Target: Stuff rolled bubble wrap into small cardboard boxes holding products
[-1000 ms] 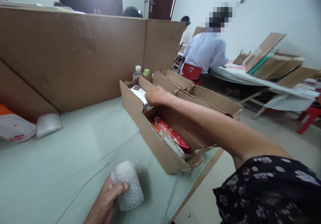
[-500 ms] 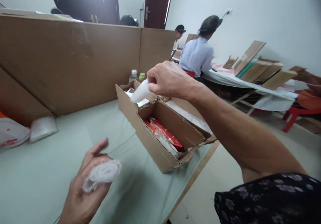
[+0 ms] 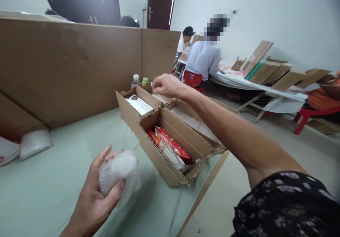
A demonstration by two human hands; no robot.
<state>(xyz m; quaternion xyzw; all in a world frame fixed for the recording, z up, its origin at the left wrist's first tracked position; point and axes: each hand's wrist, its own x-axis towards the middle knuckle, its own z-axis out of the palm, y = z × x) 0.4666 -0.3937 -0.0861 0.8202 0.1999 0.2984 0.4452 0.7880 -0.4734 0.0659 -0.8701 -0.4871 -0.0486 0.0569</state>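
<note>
My left hand is closed around a rolled bundle of clear bubble wrap, held above the table. My right hand reaches over the far compartment of a divided cardboard box, its fingers curled and slightly blurred. Just below them a whitish plastic piece shows in that compartment; whether the fingers still grip it is hidden. Red and orange snack packets lie in the near compartment. White cards sit in the far left one, and clear plastic wrap in the right one.
Two capped bottles stand behind the box. A tall cardboard partition borders the green-covered table, with folded bubble wrap at left. Beyond the table's right edge, a co-worker sits at another table.
My right hand has carried the white plastic from over the card compartment to the compartment behind it. My left hand has turned and raised the bubble wrap bundle slightly. The view has shifted a little.
</note>
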